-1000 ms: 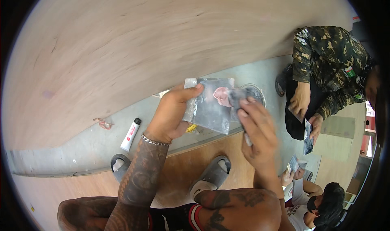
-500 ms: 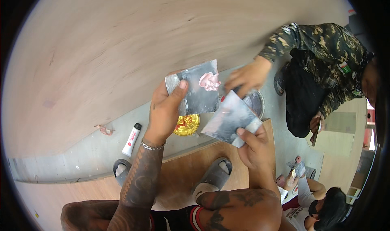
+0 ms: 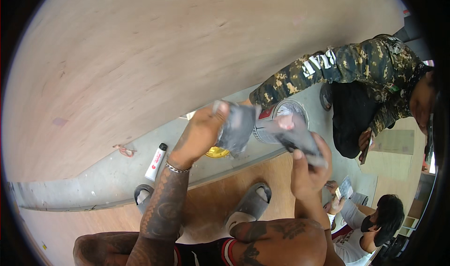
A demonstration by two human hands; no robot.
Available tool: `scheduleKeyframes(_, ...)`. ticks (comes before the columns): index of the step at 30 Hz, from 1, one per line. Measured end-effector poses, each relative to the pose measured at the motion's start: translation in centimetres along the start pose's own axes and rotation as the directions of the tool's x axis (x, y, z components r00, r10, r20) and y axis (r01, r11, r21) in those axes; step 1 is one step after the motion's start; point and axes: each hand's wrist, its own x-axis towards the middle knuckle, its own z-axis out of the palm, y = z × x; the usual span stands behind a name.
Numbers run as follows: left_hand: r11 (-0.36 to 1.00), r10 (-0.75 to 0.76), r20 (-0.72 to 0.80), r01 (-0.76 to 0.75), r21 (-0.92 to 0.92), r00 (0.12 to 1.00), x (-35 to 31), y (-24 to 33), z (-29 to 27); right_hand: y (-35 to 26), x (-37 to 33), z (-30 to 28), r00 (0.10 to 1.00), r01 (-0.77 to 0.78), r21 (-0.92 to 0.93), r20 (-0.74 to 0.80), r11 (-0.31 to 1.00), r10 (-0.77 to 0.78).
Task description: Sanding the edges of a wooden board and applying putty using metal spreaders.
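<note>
My left hand [image 3: 199, 132] grips a thin, grey-smeared putty spreader [image 3: 238, 130], which is blurred by motion. In my right hand [image 3: 311, 172] is a second putty spreader [image 3: 300, 142], tilted and also blurred, with a lump of pink paste [image 3: 286, 121] near its far edge. The two blades are close together, in front of an open metal tin [image 3: 267, 132] with pale residue inside. Partly hidden under the left blade lies a gold-coloured lid [image 3: 216, 152].
A large wooden panel [image 3: 140, 69] fills the far side. A white tube with a black cap [image 3: 156, 162] lies left of my forearm. A co-worker's camouflage sleeve [image 3: 295, 81] reaches in behind the tin. Another person [image 3: 363, 224] sits at the lower right, holding a spreader [image 3: 344, 187].
The pink paste has gone from the left spreader to the right one. Both blades have tilted. The co-worker's arm has moved left past the tin, and more of the tin's side shows.
</note>
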Motion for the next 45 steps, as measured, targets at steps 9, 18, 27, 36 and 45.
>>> scheduleKeyframes(9, 0.54, -0.071, 0.232, 0.233, -0.809, 0.97, 0.0, 4.7, 1.4, 0.4, 4.9, 0.5, 0.895, 0.39, -0.212, 0.317, 0.896, -0.314)
scheduleKeyframes(18, 0.837, 0.389, -0.262, -0.458, -0.301, 0.883, -0.8, 6.3, 0.6, -0.9, 4.9, -1.4, 0.815, -0.53, 0.618, 0.182, 0.581, 0.55)
scheduleKeyframes(27, 0.227, 0.908, 0.2, -0.833, 0.504, 0.369, 0.1, 5.7, 3.3, -1.6, 6.6, -1.3, 0.498, -0.562, 0.747, 0.648, -0.354, 0.577)
scheduleKeyframes(36, 0.691, 0.688, 0.02, -0.663, 0.287, 0.725, 0.1, -0.3, -0.2, 0.4, 2.4, -1.7, 0.853, -0.365, 0.904, 0.229, 0.222, 0.469)
scheduleKeyframes(45, 0.32, 0.072, 0.355, 0.316, -0.893, 0.932, -2.5, -2.3, -3.3, -5.1, 3.1, 4.6, 0.729, 0.652, -0.12, 0.369, 0.748, -0.577)
